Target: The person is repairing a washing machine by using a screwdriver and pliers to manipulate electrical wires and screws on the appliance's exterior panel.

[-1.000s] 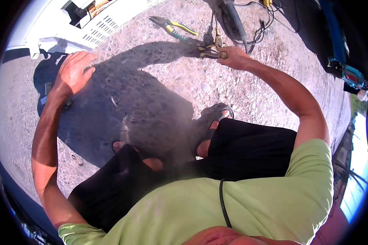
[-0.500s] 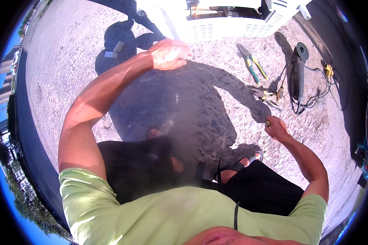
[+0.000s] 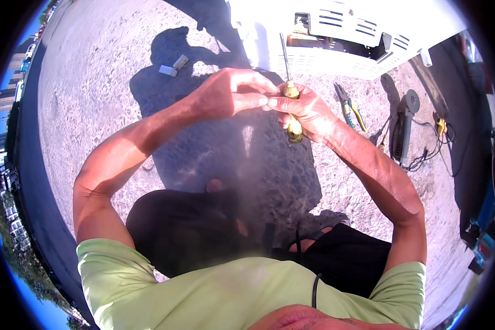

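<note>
In front of me, my right hand (image 3: 308, 113) grips a screwdriver (image 3: 294, 131) with a yellow handle, its metal shaft pointing up and away from me. My left hand (image 3: 223, 94) is brought up against it, fingers bent and thumb meeting the right thumb. Whatever the left fingertips may pinch is too small to make out. Just beyond the hands stands a white slotted metal housing (image 3: 319, 65), with an opening in its side showing dark and brownish parts within.
On the rough concrete ground (image 3: 88, 104) to the right lie pliers (image 3: 344, 100) with green and yellow handles and an angle grinder (image 3: 406, 124). A cord with a yellow plug (image 3: 441, 126) lies beyond it. Two small white blocks (image 3: 168, 70) rest at the left.
My right hand has risen from the lower right with the screwdriver and met my left hand. The view has shifted, so the white housing appears further right.
</note>
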Action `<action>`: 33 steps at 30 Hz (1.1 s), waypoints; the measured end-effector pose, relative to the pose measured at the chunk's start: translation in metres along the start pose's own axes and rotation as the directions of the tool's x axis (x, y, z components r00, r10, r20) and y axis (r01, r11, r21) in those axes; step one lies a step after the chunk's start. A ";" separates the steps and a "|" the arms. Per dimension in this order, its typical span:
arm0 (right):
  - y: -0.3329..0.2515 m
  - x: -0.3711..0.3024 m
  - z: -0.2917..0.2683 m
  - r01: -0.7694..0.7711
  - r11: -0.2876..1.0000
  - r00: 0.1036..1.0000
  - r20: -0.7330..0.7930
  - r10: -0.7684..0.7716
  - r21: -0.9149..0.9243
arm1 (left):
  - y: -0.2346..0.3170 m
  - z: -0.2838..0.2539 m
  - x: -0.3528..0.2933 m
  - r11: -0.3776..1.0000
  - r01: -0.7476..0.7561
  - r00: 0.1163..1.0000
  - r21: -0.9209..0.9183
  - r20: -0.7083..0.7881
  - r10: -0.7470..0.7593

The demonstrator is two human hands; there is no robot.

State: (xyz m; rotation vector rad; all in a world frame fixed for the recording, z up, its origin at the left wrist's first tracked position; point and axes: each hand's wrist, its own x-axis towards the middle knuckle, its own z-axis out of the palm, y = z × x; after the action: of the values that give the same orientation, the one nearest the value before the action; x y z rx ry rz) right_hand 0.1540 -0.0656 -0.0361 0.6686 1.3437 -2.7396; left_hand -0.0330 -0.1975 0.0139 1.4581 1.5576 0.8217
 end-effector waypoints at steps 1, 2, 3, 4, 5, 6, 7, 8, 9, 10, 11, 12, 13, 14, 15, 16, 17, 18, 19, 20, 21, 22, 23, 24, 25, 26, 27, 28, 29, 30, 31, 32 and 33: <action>0.004 0.008 0.009 -0.003 0.999 1.000 -0.001 0.003 0.033 | -0.006 -0.005 -0.013 0.996 0.026 0.999 -0.088 -0.018 -0.028; 0.011 0.014 0.018 -0.008 0.998 1.000 0.003 0.008 0.063 | -0.017 -0.007 -0.030 0.983 0.051 0.998 -0.176 -0.038 -0.059; 0.021 0.021 0.027 -0.019 0.996 1.000 0.013 0.018 0.088 | -0.028 -0.006 -0.048 0.961 0.072 0.994 -0.265 -0.062 -0.092; 0.028 0.026 0.036 -0.004 1.000 1.000 0.028 0.003 0.027 | -0.029 -0.005 -0.064 0.912 0.135 0.983 -0.387 -0.067 -0.174; 0.042 0.031 0.039 -0.007 0.998 0.999 0.032 0.005 0.054 | -0.030 -0.001 -0.073 0.885 0.170 0.970 -0.434 -0.084 -0.228; 0.054 0.031 0.040 -0.012 0.999 0.999 -0.034 0.013 0.035 | -0.040 0.011 -0.074 0.875 0.136 0.967 -0.464 -0.129 -0.219; 0.058 0.027 0.049 -0.002 0.995 0.997 -0.076 0.009 0.098 | -0.042 0.010 -0.073 0.898 0.180 0.967 -0.402 -0.097 -0.237; 0.066 0.028 0.038 0.002 0.990 0.998 -0.058 0.006 0.143 | -0.058 0.021 -0.067 0.913 0.099 0.974 -0.395 -0.150 -0.170; 0.071 0.027 0.033 -0.007 0.994 0.997 -0.070 0.015 0.107 | -0.075 0.032 -0.064 0.919 0.019 0.977 -0.394 -0.188 -0.100; 0.075 0.030 0.036 -0.026 0.998 0.996 -0.087 0.032 0.061 | -0.079 0.036 -0.072 0.881 0.030 0.973 -0.472 -0.189 -0.135; 0.075 0.033 0.050 -0.055 0.996 0.993 -0.104 0.048 -0.064 | -0.083 0.038 -0.083 0.832 0.042 0.968 -0.553 -0.185 -0.172; 0.073 0.032 0.062 -0.085 0.979 0.989 -0.135 0.060 -0.188 | -0.086 0.039 -0.093 0.816 0.029 0.959 -0.578 -0.215 -0.186; 0.073 0.032 0.071 -0.112 0.946 0.984 -0.169 0.062 -0.305 | -0.090 0.036 -0.100 0.749 -0.006 0.924 -0.663 -0.289 -0.249; 0.075 0.034 0.071 -0.130 0.904 0.989 -0.119 0.089 -0.408 | -0.095 0.028 -0.105 0.675 -0.051 0.883 -0.736 -0.349 -0.313; 0.077 0.034 0.069 -0.087 0.896 0.995 -0.074 0.061 -0.436 | -0.097 0.021 -0.106 0.599 -0.107 0.839 -0.793 -0.395 -0.373; 0.079 0.033 0.067 -0.043 0.887 0.999 -0.030 0.033 -0.459 | -0.098 0.013 -0.108 0.563 -0.207 0.803 -0.800 -0.468 -0.370; 0.081 0.033 0.065 0.002 0.879 1.000 0.013 0.005 -0.476 | -0.099 0.004 -0.111 0.606 -0.188 0.769 -0.773 -0.499 -0.399; 0.075 0.032 0.065 0.072 0.765 0.995 0.097 -0.013 -0.640 | -0.102 -0.004 -0.112 0.644 -0.165 0.734 -0.747 -0.529 -0.426; 0.070 0.031 0.069 0.090 0.762 0.994 0.111 -0.024 -0.641 | -0.103 -0.011 -0.113 0.681 -0.136 0.698 -0.719 -0.558 -0.450; 0.062 0.029 0.075 0.109 0.762 0.992 0.124 -0.037 -0.639 | -0.109 -0.018 -0.114 0.678 -0.127 0.675 -0.724 -0.563 -0.476; 0.059 0.026 0.081 0.115 0.763 0.991 0.126 -0.045 -0.637 | -0.112 -0.021 -0.115 0.648 -0.157 0.658 -0.745 -0.569 -0.494; 0.060 0.026 0.082 0.172 0.758 0.984 0.142 -0.106 -0.629 | -0.117 -0.020 -0.114 0.607 -0.193 0.651 -0.771 -0.564 -0.509; 0.062 0.028 0.083 0.229 0.750 0.973 0.157 -0.167 -0.621 | -0.121 -0.020 -0.115 0.564 -0.226 0.645 -0.795 -0.556 -0.525; 0.064 0.029 0.083 0.277 0.738 0.961 0.166 -0.222 -0.615 | -0.124 -0.020 -0.116 0.530 -0.253 0.661 -0.810 -0.544 -0.517; 0.065 0.030 0.081 0.304 0.678 0.952 0.182 -0.247 -0.669 | -0.126 -0.020 -0.117 0.491 -0.277 0.680 -0.826 -0.529 -0.507; 0.066 0.033 0.080 0.326 0.613 0.943 0.201 -0.265 -0.719 | -0.129 -0.018 -0.117 0.449 -0.300 0.697 -0.842 -0.514 -0.499; 0.068 0.034 0.081 0.342 0.580 0.937 0.219 -0.274 -0.739 | -0.133 -0.014 -0.119 0.390 -0.336 0.728 -0.857 -0.499 -0.469; 0.068 0.035 0.081 0.362 0.543 0.928 0.236 -0.288 -0.758 | -0.134 -0.015 -0.119 0.338 -0.372 0.756 -0.865 -0.493 -0.430; 0.069 0.035 0.082 0.374 0.534 0.922 0.244 -0.300 -0.758 | -0.136 -0.012 -0.117 0.281 -0.406 0.780 -0.870 -0.490 -0.390; 0.068 0.036 0.085 0.391 0.529 0.914 0.251 -0.319 -0.753 | -0.134 -0.011 -0.115 0.267 -0.396 0.798 -0.879 -0.473 -0.375; 0.067 0.035 0.086 0.405 0.522 0.907 0.256 -0.335 -0.751 | -0.133 -0.011 -0.113 0.252 -0.387 0.814 -0.887 -0.457 -0.359; 0.065 0.033 0.088 0.412 0.515 0.902 0.255 -0.349 -0.752 | -0.132 -0.009 -0.111 0.237 -0.381 0.828 -0.894 -0.443 -0.343; 0.064 0.033 0.088 0.417 0.507 0.898 0.256 -0.358 -0.755 | -0.128 -0.009 -0.109 0.219 -0.382 0.828 -0.898 -0.438 -0.351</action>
State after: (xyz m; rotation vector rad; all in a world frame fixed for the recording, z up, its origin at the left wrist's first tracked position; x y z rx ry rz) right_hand 0.1044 -0.1669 -0.0491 0.1867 2.6792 -1.9163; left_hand -0.1004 -0.3191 -0.0807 0.1745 0.8777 1.9508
